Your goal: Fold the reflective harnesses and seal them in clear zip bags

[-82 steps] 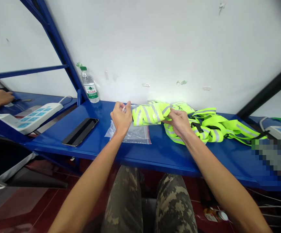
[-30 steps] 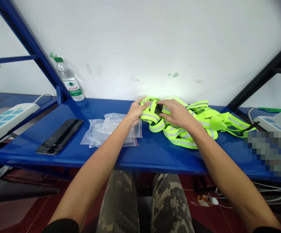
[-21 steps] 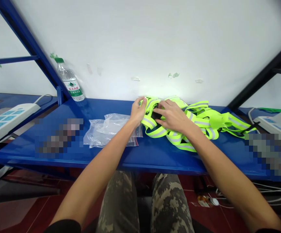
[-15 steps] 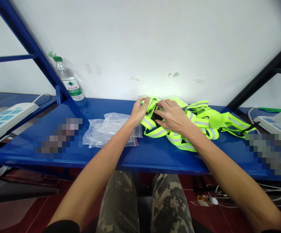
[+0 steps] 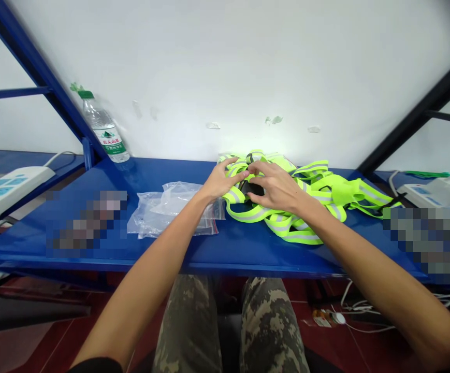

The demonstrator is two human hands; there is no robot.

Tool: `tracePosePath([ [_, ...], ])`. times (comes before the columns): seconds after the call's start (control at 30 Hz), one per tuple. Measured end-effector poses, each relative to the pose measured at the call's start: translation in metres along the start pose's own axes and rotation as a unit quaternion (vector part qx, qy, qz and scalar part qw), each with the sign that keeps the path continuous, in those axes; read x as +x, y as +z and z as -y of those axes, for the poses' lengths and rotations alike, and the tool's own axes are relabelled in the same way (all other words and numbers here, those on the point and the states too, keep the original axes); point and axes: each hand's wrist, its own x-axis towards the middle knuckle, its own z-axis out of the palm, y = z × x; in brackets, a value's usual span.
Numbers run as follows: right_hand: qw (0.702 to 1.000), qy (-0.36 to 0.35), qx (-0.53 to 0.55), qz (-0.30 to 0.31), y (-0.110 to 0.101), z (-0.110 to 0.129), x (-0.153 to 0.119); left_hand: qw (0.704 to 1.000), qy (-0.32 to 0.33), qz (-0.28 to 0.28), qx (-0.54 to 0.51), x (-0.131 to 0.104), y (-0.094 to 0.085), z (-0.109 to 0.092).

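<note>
A tangle of neon-yellow reflective straps (image 5: 294,235) with grey stripes lies on the blue table (image 5: 248,259) against the wall. At its left end, my left hand (image 5: 219,181) pinches a looped part of the strap between thumb and fingers. My right hand (image 5: 277,186) is closed on the same bundle from the right, its fingertips at a black piece (image 5: 253,190), perhaps a buckle, partly hidden by the fingers. Beside my left forearm lie clear zip bags (image 5: 150,212), flat and overlapping.
A water bottle (image 5: 106,129) with a green cap stands at the back left by the blue frame. White power strips (image 5: 11,191) sit at both sides. Blurred patches cover items near the left and right. Below, a small bottle (image 5: 328,318) and cables lie on the red floor.
The view has shifted slightly. Between my hands, more of the black piece shows now, and my left thumb has moved in closer to my right fingers.
</note>
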Motion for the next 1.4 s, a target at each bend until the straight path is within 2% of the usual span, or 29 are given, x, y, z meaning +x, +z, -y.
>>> tracePosePath([
  [0.13,1.0,0.006,-0.012,0.002,-0.002,0.001,-0.002,0.997,0.066,0.014,0.039,0.0,-0.004,-0.002],
  [0.2,1.0,0.007,-0.028,0.012,-0.003,0.0,-0.003,0.993,0.101,-0.011,0.052,0.001,-0.004,-0.003],
  [0.3,0.999,0.011,-0.025,0.024,-0.006,0.0,-0.003,0.987,0.118,-0.072,0.079,0.003,-0.002,-0.005],
  [0.5,0.986,0.082,0.148,-0.014,-0.003,-0.01,-0.001,0.967,0.153,-0.17,0.114,0.004,0.004,-0.002],
  [0.6,0.975,0.096,0.201,-0.022,-0.001,-0.015,-0.002,0.96,0.162,-0.186,0.136,0.005,0.005,0.002],
  [0.77,0.966,0.128,0.227,0.007,-0.002,-0.012,-0.003,0.951,0.183,-0.193,0.157,0.002,0.006,0.001],
  [0.9,0.968,0.168,0.184,0.021,-0.002,-0.006,-0.002,0.947,0.185,-0.203,0.164,-0.005,0.01,-0.004],
  [1.03,0.975,0.173,0.136,0.037,-0.003,-0.009,-0.001,0.944,0.177,-0.224,0.168,-0.008,0.008,-0.009],
  [1.17,0.966,0.202,0.153,0.052,-0.011,-0.025,-0.011,0.926,0.144,-0.32,0.14,-0.006,-0.001,-0.012],
  [1.23,0.952,0.246,0.18,0.029,-0.016,-0.037,-0.021,0.911,0.122,-0.375,0.122,-0.005,-0.007,-0.014],
  [1.3,0.939,0.293,0.18,-0.02,-0.018,-0.049,-0.034,0.9,0.107,-0.407,0.116,-0.004,-0.01,-0.014],
  [1.37,0.932,0.326,0.144,-0.06,-0.018,-0.057,-0.046,0.902,0.103,-0.4,0.127,-0.003,-0.01,-0.015],
  [1.4,0.93,0.337,0.132,-0.061,-0.018,-0.059,-0.051,0.911,0.102,-0.373,0.142,-0.004,-0.009,-0.015],
])
